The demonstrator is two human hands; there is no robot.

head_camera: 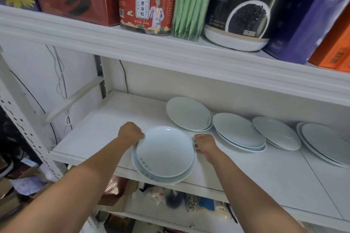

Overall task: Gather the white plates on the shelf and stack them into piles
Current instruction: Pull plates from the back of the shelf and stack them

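Note:
A small stack of white plates (164, 152) sits at the front edge of the white shelf (98, 125), overhanging it slightly. My left hand (130, 133) grips the stack's left rim with curled fingers. My right hand (205, 143) is at the right rim, fingers curled against the plate edge. Further back and to the right lie more white plates in short piles: one at the back (189, 113), one in the middle (239, 131), one beyond it (276, 132), and one at the far right (325, 143).
The upper shelf (170, 47) hangs low over the plates and carries a red tin (146, 0), green packets (191, 4), a black-and-white tub (248, 9) and boxes. Cables run down the back wall at left. Bags and boxes fill the lower shelf.

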